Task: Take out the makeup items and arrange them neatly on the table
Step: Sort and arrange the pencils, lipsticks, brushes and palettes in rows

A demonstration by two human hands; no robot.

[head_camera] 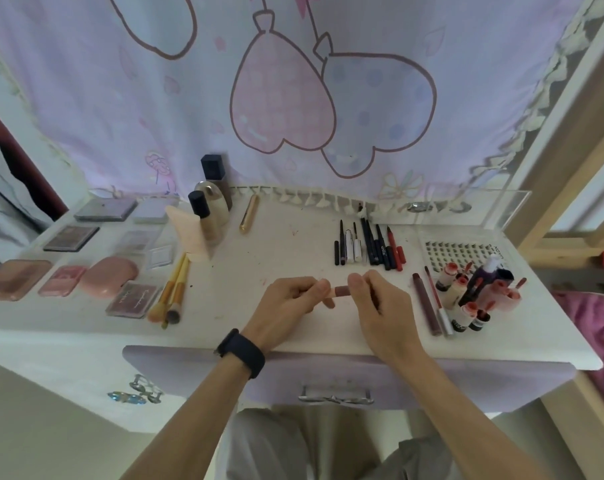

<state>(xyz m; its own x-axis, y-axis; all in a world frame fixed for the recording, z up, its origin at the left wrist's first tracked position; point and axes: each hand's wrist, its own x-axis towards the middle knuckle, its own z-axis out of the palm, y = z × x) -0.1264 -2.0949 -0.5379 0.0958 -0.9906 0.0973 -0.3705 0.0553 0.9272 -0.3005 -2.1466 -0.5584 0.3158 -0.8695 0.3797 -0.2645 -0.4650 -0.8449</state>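
Over the middle of the white dressing table (293, 237), my left hand (290, 306) and my right hand (380, 303) both pinch a small mauve lipstick tube (342, 291) held level between them. Only its middle shows; the fingers cover both ends. Eyeshadow palettes (71, 237) and compacts (108, 275) lie in rows at the left. Two makeup brushes (172, 292) lie beside them. Foundation bottles (210, 209) stand at the back. A row of pencils and liners (369, 247) lies right of centre. Two long lip pencils (428, 303) and several small lip tint bottles (473, 292) sit at the right.
A gold tube (249, 213) lies near the back edge. A sheet of false lashes (456, 251) and a clear acrylic stand (466, 209) sit at the back right. A curtain hangs behind the table. The drawer (335, 379) below the front edge is closed.
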